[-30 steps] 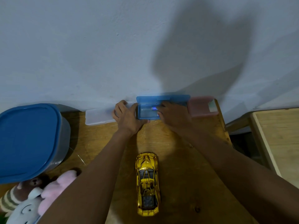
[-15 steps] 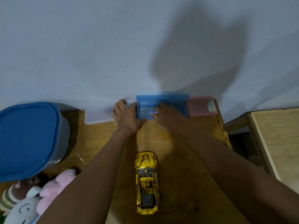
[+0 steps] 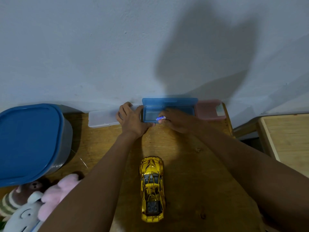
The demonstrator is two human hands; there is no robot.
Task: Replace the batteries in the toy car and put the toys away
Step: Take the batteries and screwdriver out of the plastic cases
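Wooden surface (image 3: pixel 192 164) beneath a pale wall (image 3: pixel 100 56): nearest, the gold toy car (image 3: pixel 152 188) sat upright near the plush toys (image 3: pixel 41 198), its battery swap not yet done. Beyond, the left hand (image 3: pixel 132 120) gripped the open blue case (image 3: pixel 168 106) with curled fingers; the right hand (image 3: pixel 178 123) pinched a small battery (image 3: pixel 160 118) over it. A loose pinch could drop the cell, which might roll off the edge.

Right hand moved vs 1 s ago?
Yes: the right hand, pinching the battery, has drawn back slightly from inside the blue case toward its near rim.
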